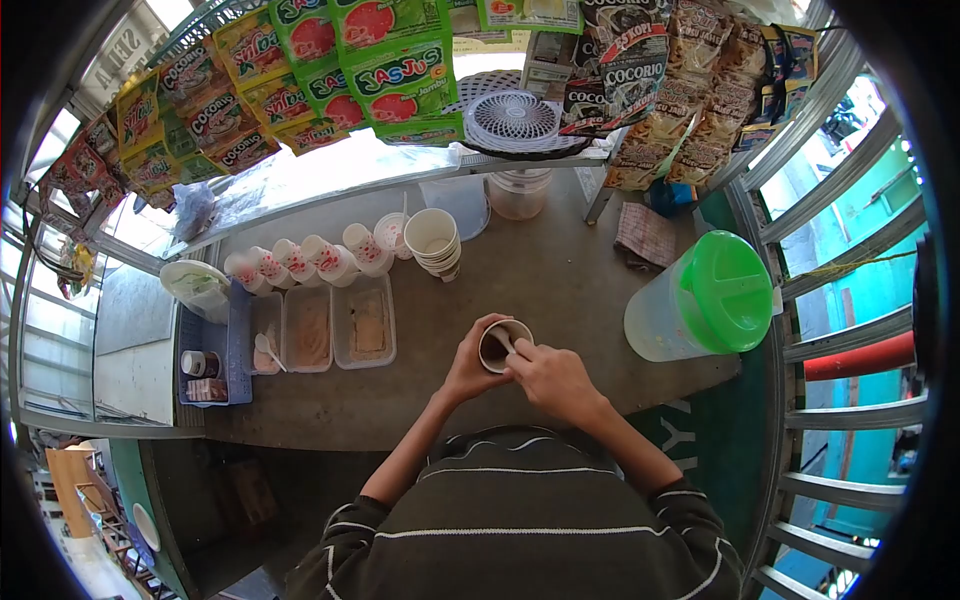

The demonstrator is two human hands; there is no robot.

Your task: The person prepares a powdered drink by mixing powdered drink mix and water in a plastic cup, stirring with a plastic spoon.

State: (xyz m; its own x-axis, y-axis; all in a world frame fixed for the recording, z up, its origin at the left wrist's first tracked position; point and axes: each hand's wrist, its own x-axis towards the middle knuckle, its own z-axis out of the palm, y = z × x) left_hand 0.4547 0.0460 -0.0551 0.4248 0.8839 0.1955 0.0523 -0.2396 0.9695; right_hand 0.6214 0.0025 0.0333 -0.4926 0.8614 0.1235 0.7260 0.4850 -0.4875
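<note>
Left-hand fingers (474, 362) wrapped around paper cup (491, 350), held above table (420, 400) edge; right-hand fingers (548, 374) pinched on spoon (505, 340), spoon inside cup; stacked cups (433, 236) left of jug (660, 308)

Dark, short-sleeved shirt (520, 560) with thin white stripes.
The cloth is a deep olive-black, crossed by narrow pale lines: two long ones over the body and a shorter, wavier one near the collar area. The left sleeve (350, 530) and right sleeve (700, 525) carry similar lines, some close to the hems; the forearms and both hands are bare.
</note>
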